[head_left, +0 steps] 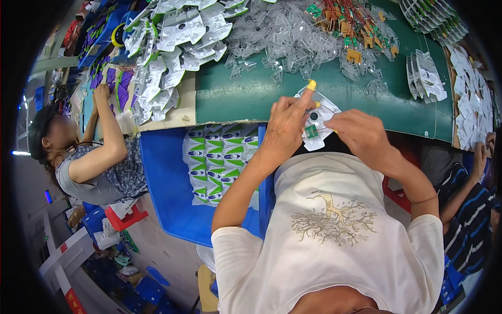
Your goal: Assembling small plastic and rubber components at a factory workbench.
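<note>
**Both hands meet on a white shell at the tabletop's near edge**

The white shell (325, 116) sits at the middle of the clock, at the near edge of the green tabletop (230, 107); whether it touches that edge cannot be told. A small green circuit board (311, 131) lies on its inner face, toward 7 o'clock, with a round black spot above it.

The left hand (285, 124) comes in from 9 o'clock, partly closed, and grips the shell's side; its index finger points up toward 12 and wears a yellow finger cover (312, 85). The right hand (361, 137), at 4 o'clock, has its fingers bunched in a pinch close against the shell's right side; whether the fingertips hold anything cannot be told.

On the tabletop, clear plastic parts (282, 39) spread at 11 o'clock, and a tangle of wired components (353, 26) lies at 1. White-and-green shells (180, 31) are heaped at 10 o'clock. A short row of nested white pieces (426, 78) stands at 2, and more flat white parts (470, 99) lie at 3.

At 8 o'clock, just below the tabletop's edge, a blue bin (162, 183) holds rows of white, green and purple pieces (222, 163). A co-worker (99, 165) works at 9 o'clock; another person (468, 225) in a striped top is at 4.
</note>
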A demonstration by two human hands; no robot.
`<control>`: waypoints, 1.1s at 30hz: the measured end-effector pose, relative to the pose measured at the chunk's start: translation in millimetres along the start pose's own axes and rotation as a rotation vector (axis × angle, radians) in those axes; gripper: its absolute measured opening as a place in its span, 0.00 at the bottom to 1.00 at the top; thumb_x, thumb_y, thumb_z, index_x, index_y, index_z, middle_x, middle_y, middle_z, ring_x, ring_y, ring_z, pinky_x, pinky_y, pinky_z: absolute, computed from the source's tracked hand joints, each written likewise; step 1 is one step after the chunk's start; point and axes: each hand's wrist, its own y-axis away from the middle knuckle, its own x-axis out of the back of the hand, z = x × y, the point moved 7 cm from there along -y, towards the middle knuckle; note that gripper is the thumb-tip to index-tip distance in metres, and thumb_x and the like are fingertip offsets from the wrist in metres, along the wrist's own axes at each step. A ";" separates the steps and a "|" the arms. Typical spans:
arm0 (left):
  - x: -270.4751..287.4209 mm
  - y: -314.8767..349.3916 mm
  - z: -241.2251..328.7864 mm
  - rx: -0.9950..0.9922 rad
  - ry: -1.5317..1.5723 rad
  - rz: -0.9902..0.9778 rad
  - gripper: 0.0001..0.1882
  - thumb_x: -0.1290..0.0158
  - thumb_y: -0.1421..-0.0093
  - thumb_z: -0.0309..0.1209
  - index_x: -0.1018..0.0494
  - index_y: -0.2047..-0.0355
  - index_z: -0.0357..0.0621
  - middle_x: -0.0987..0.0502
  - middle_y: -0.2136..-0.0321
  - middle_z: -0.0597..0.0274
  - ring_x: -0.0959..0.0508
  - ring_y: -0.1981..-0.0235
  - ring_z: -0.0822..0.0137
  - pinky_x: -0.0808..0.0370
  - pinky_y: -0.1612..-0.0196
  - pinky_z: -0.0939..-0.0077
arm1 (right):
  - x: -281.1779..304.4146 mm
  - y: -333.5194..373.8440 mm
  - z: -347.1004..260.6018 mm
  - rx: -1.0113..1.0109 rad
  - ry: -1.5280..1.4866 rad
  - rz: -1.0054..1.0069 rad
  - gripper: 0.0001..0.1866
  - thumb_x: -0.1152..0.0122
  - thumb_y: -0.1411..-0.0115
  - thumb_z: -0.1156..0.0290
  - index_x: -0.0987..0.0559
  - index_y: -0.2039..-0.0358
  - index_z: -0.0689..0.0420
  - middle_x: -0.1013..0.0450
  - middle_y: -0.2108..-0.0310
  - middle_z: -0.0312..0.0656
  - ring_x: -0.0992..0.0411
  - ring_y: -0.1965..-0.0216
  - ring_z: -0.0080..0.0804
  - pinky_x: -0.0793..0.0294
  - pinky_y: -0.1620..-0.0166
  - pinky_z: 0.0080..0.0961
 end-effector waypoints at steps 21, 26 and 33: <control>28.2 -5.8 7.6 0.051 0.000 0.269 0.17 0.46 0.42 0.16 0.28 0.50 0.33 0.21 0.61 0.50 0.23 0.60 0.55 0.27 0.55 0.67 | 56.7 62.1 67.5 -0.499 -0.208 0.430 0.09 0.44 0.44 0.82 0.27 0.61 0.60 0.28 0.73 0.39 0.29 0.74 0.20 0.28 0.70 0.21; 10.3 -11.0 -3.6 0.183 0.089 0.160 0.16 0.45 0.41 0.18 0.27 0.51 0.33 0.22 0.62 0.50 0.23 0.62 0.57 0.26 0.58 0.68 | 173.1 113.3 120.3 -0.557 -0.164 0.842 0.09 0.47 0.38 0.83 0.27 0.57 0.61 0.28 0.70 0.30 0.33 0.72 0.10 0.36 0.69 0.10; -12.0 -15.7 4.1 0.148 0.055 0.074 0.16 0.43 0.42 0.19 0.26 0.53 0.31 0.21 0.62 0.47 0.22 0.61 0.52 0.26 0.56 0.64 | 207.2 138.4 178.4 -0.653 -0.085 0.912 0.09 0.45 0.38 0.79 0.26 0.57 0.62 0.29 0.73 0.29 0.37 0.75 0.09 0.42 0.73 0.11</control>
